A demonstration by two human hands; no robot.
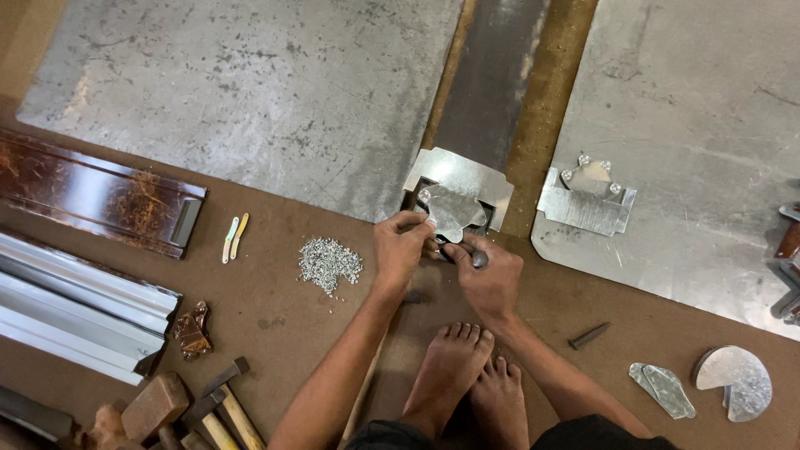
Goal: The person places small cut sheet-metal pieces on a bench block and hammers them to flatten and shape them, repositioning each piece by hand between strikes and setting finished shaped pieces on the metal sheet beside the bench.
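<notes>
Your left hand [401,247] pinches the lower left edge of a small shiny cut sheet-metal piece with rounded lobes [451,212], fingers curled tight on it. Your right hand [489,279] is closed round a short dark metal punch with a rounded head [477,259], thumb and fingers wrapped, its tip hidden at the piece's lower edge. The piece lies on a folded silver sheet-metal corner bracket [463,177], at the end of a dark steel bar [492,75] running away from you. A second bracket with a riveted lobed plate [587,197] sits on the large sheet to your right, well apart. A heap of small silver rivets [330,263] lies near your left wrist. A dark chisel [589,336] rests beside your right forearm. Wooden-handled hammers [225,408] lie at lower left. Your bare feet [467,375] are planted between your arms.
</notes>
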